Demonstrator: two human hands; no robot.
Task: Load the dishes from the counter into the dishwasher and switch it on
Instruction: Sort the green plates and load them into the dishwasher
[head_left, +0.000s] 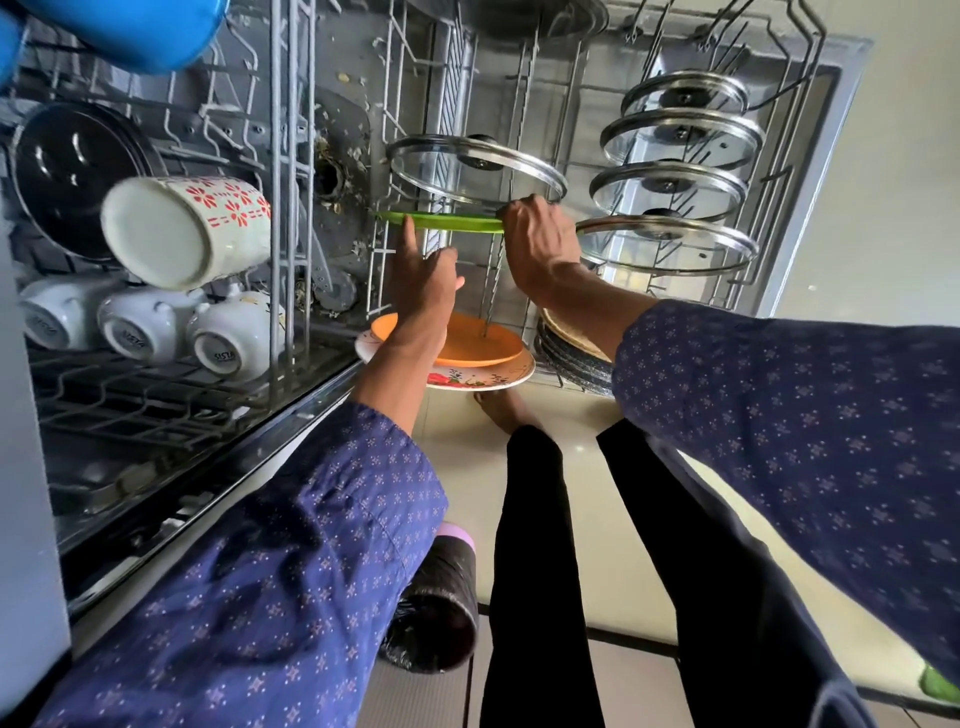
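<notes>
A: What crowds the green plate (441, 222)?
B: It stands on edge in the wire rack (447, 119), a glass lid (475, 169) just behind, an orange plate (480, 343) and a floral plate (480, 376) in front.
A: And the hands?
B: The right hand (540, 244) pinches its rim, grip closed; the left hand (423, 270) lies open, a fingertip touching the edge. Glazed cups (150, 325) sit left.

Bright, even daylight fills the scene, with glare on the glass lids (680, 140) at far right. Wide-angle distortion bends the edges; the near sleeves (270, 597) look soft.
</notes>
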